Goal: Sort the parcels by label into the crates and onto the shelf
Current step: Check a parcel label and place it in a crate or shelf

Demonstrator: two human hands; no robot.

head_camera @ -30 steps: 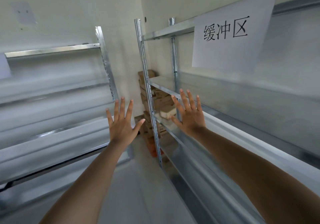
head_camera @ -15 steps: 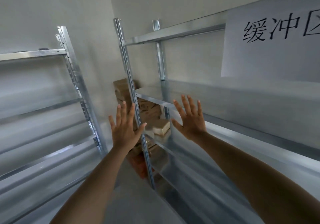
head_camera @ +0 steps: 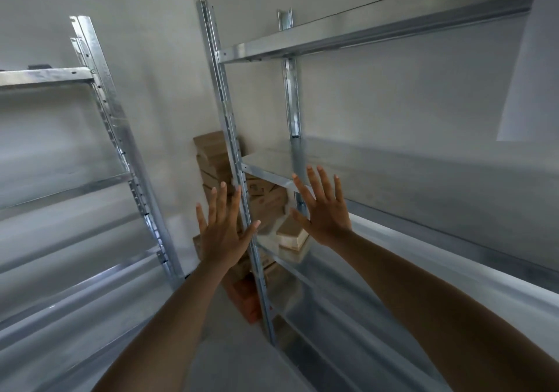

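The shelving rack [head_camera: 348,43] on the right of the frame is bare galvanised metal, its upright post [head_camera: 233,161] punched with holes and faintly mottled, its shelf boards smooth and dully reflective. The second rack [head_camera: 99,89] at the left has the same grey, spangled zinc finish. In the corner between them, the stacked boxes [head_camera: 211,161] look like matt brown cardboard; 1 near the bottom centre [head_camera: 246,301] is orange. The wall [head_camera: 145,43] is matt, pale plaster, slightly uneven. The floor at the bottom centre looks like smooth grey concrete.
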